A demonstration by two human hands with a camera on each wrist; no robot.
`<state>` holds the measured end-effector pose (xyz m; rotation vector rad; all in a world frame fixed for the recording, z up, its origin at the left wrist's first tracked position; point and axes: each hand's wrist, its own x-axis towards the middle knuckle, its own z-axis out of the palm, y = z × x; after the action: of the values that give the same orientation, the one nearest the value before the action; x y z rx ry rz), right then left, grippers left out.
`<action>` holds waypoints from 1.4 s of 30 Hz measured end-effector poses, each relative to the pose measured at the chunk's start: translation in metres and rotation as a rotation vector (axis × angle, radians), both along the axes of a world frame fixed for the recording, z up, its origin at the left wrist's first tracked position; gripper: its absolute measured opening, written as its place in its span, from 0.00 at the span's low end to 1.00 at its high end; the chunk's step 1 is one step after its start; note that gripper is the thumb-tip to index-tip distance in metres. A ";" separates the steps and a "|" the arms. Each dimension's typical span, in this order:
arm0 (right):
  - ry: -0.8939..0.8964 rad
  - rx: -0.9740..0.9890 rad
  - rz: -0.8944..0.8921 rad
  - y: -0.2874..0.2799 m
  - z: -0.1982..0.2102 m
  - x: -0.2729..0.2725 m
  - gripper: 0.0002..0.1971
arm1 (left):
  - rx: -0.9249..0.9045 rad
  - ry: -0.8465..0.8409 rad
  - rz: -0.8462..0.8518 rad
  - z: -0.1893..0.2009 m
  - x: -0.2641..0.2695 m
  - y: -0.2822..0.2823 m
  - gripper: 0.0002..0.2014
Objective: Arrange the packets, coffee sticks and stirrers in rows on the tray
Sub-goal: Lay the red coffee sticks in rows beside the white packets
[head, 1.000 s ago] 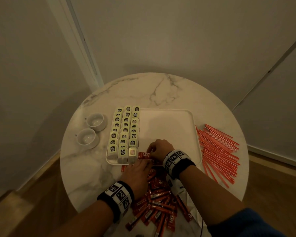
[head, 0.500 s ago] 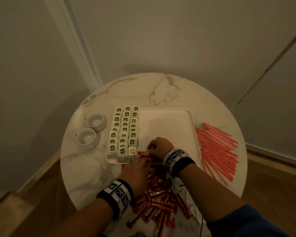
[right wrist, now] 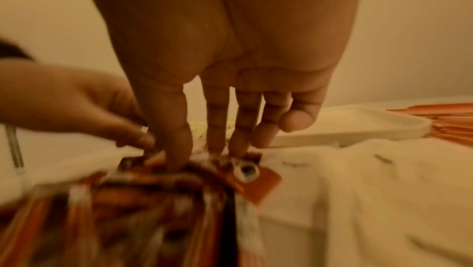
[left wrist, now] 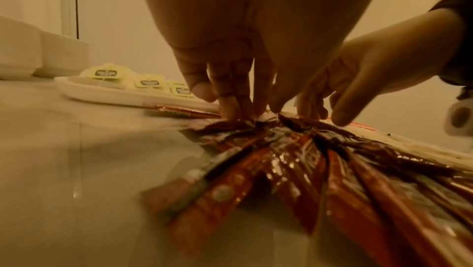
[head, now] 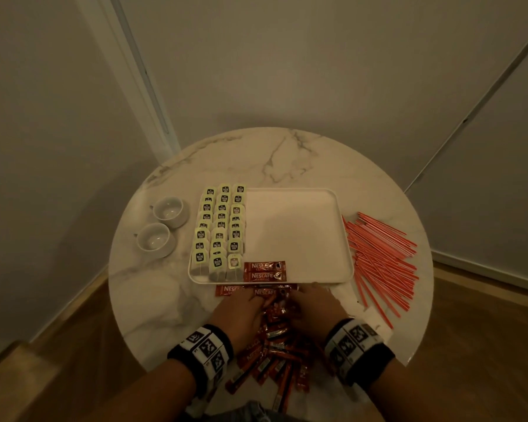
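Observation:
A white tray (head: pixel 293 233) sits mid-table. Tea packets (head: pixel 221 226) fill its left side in three columns. Two red coffee sticks (head: pixel 265 271) lie side by side at its front edge. A loose pile of coffee sticks (head: pixel 275 354) lies on the table in front of the tray. My left hand (head: pixel 241 312) and right hand (head: pixel 311 306) rest on the pile's far end. In the left wrist view my left hand (left wrist: pixel 217 99) touches the sticks (left wrist: pixel 294 160) with straight fingers. My right hand (right wrist: pixel 230 129) does the same in its own view. Orange stirrers (head: pixel 381 254) lie right of the tray.
Two small white cups (head: pixel 168 210) (head: pixel 153 239) stand left of the tray on the round marble table (head: pixel 256 159). A white cloth or paper (right wrist: pixel 358 190) lies under my right wrist. Walls close in behind the table, and a wooden floor shows below.
My right hand has drawn back from the tray's front edge to the pile. Two coffee sticks now lie uncovered on the tray. The left hand has stayed on the pile.

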<state>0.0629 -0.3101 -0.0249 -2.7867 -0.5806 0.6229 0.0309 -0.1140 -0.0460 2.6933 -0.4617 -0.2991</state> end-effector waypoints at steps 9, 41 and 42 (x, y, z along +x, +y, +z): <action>-0.018 -0.023 -0.101 -0.001 -0.011 -0.008 0.17 | -0.032 0.112 0.093 0.008 0.015 -0.016 0.14; 0.426 0.693 -0.329 0.000 0.051 0.050 0.11 | -0.795 0.392 0.526 0.066 0.053 0.024 0.10; 0.462 0.704 -0.340 -0.002 0.053 0.053 0.11 | -0.796 0.388 0.539 0.064 0.054 0.027 0.11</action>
<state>0.1161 -0.3124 0.0282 -1.9322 -0.1660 0.7651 0.0846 -0.0870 0.0180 1.8205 0.2326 -0.3666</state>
